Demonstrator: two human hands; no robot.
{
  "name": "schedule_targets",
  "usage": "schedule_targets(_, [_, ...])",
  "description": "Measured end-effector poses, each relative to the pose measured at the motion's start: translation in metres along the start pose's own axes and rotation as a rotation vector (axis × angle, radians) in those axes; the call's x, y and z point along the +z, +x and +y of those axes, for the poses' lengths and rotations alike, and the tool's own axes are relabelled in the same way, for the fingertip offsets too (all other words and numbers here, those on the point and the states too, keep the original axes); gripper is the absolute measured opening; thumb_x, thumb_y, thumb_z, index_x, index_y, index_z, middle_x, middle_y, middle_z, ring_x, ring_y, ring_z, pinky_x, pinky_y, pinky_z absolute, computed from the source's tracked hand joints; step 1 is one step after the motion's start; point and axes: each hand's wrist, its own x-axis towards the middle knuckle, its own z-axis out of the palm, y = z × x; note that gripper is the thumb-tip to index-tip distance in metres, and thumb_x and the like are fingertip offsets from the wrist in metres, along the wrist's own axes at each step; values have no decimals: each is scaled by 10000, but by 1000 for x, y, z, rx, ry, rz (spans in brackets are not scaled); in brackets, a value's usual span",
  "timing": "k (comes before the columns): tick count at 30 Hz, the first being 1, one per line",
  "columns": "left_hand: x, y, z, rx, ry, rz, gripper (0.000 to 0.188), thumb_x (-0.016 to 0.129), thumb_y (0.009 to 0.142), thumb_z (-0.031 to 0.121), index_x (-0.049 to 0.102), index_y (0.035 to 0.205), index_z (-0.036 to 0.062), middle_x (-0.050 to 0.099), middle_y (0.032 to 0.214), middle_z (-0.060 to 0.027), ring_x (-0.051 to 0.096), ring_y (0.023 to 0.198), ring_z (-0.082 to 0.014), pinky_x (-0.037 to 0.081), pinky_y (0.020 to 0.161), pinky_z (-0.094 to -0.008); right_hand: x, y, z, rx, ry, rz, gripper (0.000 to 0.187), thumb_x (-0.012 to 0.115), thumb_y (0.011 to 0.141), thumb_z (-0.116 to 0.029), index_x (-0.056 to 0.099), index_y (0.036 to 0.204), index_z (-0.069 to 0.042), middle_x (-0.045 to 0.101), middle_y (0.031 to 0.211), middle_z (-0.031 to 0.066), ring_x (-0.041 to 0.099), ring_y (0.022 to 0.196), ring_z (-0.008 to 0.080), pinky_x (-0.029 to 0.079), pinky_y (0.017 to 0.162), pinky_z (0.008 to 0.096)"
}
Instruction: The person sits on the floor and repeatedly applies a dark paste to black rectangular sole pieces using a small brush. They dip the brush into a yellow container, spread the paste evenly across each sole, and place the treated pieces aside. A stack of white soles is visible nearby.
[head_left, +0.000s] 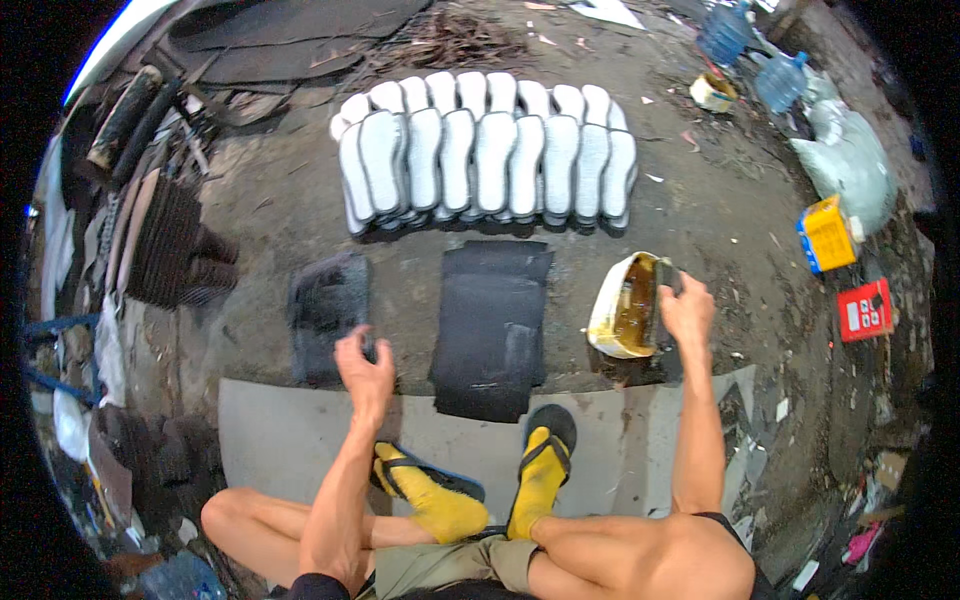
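My left hand (364, 372) is at the near right corner of a pile of black sheets (328, 290). Its fingers and thumb close around a small dark edge, seemingly the corner of a black sheet; the pile looks smeared. My right hand (687, 312) grips a flat dark tool, like a scraper or brush (667, 277), along the right rim of a white tub (608, 310). Amber, sticky-looking liquid (634, 312) coats the tub's inside. Between my hands lies a taller stack of black rectangular sheets (492, 320), with pale smears on top.
Rows of white insoles with dark edges (492, 165) lie beyond the sheets. A grey mat (290, 425) is under my feet in flip-flops (550, 425). Dark ribbed pieces (165, 245) stand at left. Blue water bottles (780, 82), a yellow box (828, 236) and a red packet (866, 311) sit right.
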Motion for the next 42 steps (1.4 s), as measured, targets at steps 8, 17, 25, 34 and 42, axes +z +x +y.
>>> schedule_targets(8, [72, -69, 75, 1, 34, -288, 966, 1003, 777, 361, 577, 1536, -60, 552, 1352, -226, 523, 1292, -413, 461, 1132, -508, 42, 23, 39, 26, 278, -173, 420, 785, 907, -259, 774, 1224, 16, 808, 1066, 287, 792, 981, 453, 607, 908, 526])
schedule_targets(17, [73, -67, 92, 29, 79, -76, 792, 998, 788, 302, 677, 1471, 62, 618, 1254, -155, 582, 1222, -382, 491, 1088, -508, -63, -135, -20, 10, 753, -532, 341, 798, 959, -220, 767, 1165, 51, 771, 930, 60, 682, 883, 135, 568, 827, 376])
schedule_targets(25, [65, -52, 70, -335, -321, -341, 591, 897, 850, 107, 715, 1387, -60, 789, 1122, -120, 708, 959, -173, 582, 868, -331, -81, -114, -198, -184, 1098, -414, 389, 771, 1025, -212, 727, 1291, 69, 819, 947, 144, 722, 855, 119, 603, 768, 373])
schedule_targets(34, [73, -65, 72, -247, -302, -262, 428, 845, 886, 139, 763, 1264, -44, 787, 1028, -185, 722, 940, -253, 570, 906, -413, 88, -130, -143, -339, 418, -200, 321, 667, 958, -97, 738, 1270, -64, 780, 958, 246, 765, 883, 472, 590, 805, 594])
schedule_targets(42, [76, -65, 80, -228, -200, -310, 370, 828, 881, 148, 775, 1177, -66, 786, 969, -269, 764, 937, -453, 573, 880, -518, 101, -127, -242, -1241, 314, -635, 327, 751, 815, -124, 825, 1123, -203, 761, 933, 108, 734, 1024, 373, 606, 865, 521])
